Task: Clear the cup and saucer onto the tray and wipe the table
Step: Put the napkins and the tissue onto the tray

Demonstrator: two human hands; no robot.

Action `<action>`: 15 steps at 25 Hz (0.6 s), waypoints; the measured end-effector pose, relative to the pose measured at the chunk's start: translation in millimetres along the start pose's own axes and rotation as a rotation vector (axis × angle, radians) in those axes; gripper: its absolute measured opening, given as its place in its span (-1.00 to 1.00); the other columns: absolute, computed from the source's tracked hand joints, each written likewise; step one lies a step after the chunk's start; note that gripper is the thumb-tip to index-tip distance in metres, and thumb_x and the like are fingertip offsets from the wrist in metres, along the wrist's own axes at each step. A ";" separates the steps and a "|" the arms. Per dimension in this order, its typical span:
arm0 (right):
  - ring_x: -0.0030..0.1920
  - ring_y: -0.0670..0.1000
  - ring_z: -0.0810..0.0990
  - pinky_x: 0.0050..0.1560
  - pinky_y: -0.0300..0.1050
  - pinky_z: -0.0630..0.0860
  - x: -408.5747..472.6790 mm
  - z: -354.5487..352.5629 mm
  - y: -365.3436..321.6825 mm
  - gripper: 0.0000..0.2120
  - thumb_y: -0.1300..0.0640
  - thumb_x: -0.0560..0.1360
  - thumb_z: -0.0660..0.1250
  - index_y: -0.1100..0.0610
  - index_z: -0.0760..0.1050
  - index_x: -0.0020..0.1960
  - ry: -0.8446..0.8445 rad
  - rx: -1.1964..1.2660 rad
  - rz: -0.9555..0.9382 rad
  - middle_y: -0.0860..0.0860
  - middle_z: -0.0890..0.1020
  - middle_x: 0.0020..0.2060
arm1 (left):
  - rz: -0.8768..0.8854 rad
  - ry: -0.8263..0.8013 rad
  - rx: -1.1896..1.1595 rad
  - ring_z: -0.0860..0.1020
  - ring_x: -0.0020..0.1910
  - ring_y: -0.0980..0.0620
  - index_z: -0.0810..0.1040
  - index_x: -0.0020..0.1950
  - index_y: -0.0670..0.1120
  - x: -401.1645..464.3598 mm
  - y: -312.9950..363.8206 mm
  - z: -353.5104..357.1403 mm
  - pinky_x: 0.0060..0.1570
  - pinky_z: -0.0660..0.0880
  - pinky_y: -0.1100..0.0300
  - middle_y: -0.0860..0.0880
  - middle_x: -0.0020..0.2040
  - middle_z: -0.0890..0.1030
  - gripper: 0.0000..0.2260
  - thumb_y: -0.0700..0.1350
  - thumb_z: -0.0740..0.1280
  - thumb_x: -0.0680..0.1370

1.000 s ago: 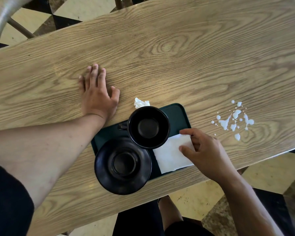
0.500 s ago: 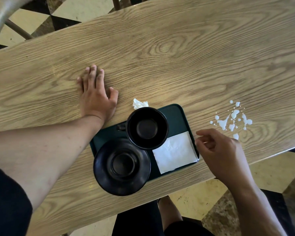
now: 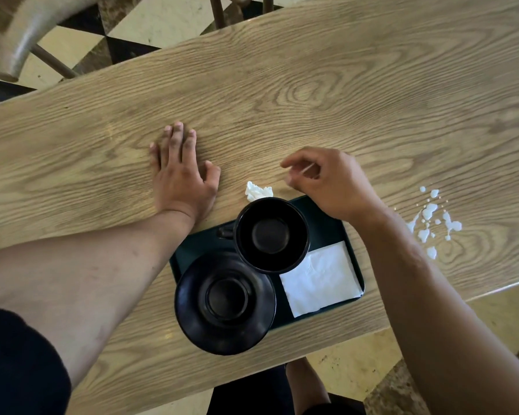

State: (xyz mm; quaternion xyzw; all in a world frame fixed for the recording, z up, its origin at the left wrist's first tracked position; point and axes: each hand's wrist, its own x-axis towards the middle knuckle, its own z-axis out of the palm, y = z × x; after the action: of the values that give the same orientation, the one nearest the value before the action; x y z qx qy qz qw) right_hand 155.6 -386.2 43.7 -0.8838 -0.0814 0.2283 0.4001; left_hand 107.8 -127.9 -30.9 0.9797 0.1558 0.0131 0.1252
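Observation:
A black cup (image 3: 271, 234) and a black saucer (image 3: 224, 302) sit on a dark green tray (image 3: 327, 227) near the table's front edge, beside a flat white napkin (image 3: 319, 278). Just behind the tray lies a crumpled white tissue (image 3: 258, 190) on the wooden table (image 3: 312, 94). My right hand (image 3: 327, 181) hovers over the tray's far right corner, fingers loosely curled and empty, a little right of the tissue. My left hand (image 3: 182, 172) rests flat on the table left of the tray. White spilled drops (image 3: 432, 220) mark the table at the right.
A chair (image 3: 27, 40) stands beyond the table's far left edge over a chequered floor. The table's front edge runs close below the tray, and my legs show under it.
My right hand let go of the flat napkin on the tray and moved up and left, over the tray's far corner toward the crumpled tissue. My left hand stayed flat.

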 end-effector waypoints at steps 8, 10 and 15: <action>-0.09 -0.26 0.65 0.06 -0.24 0.60 41.8 19.8 -11.9 -0.60 -0.16 0.37 0.60 -0.02 0.70 0.13 -0.319 -0.202 -0.133 -0.17 0.69 -0.14 | -0.001 -0.036 0.009 -0.01 0.68 -0.08 0.24 0.63 -0.15 -0.2 -0.2 -1.6 0.63 -0.13 -0.12 -0.14 0.68 0.11 -0.37 0.08 0.14 0.59; -0.08 -0.22 0.66 0.03 -0.22 0.59 41.2 21.5 -10.9 -0.59 -0.24 0.36 0.57 -0.07 0.70 0.13 -0.349 -0.207 -0.139 -0.13 0.71 -0.11 | 0.004 -0.040 0.018 -0.02 0.68 -0.08 0.23 0.63 -0.15 -0.3 -0.2 -2.1 0.63 -0.13 -0.12 -0.14 0.69 0.11 -0.37 0.08 0.13 0.59; -0.12 -0.14 0.67 -0.02 -0.13 0.64 41.5 20.5 -9.2 -0.84 -0.08 0.46 0.55 -0.03 0.73 -0.03 -0.370 -0.229 -0.169 -0.10 0.70 -0.16 | 0.005 -0.035 0.020 -0.01 0.68 -0.08 0.24 0.63 -0.15 -0.3 0.5 -1.6 0.63 -0.11 -0.13 -0.14 0.68 0.12 -0.36 0.09 0.12 0.59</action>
State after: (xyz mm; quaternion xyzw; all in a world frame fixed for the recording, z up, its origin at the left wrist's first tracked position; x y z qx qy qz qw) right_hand 183.0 -352.8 24.6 -0.8567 -0.2526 0.3411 0.2930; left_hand 107.6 -128.0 -29.2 0.9814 0.1512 -0.0054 0.1180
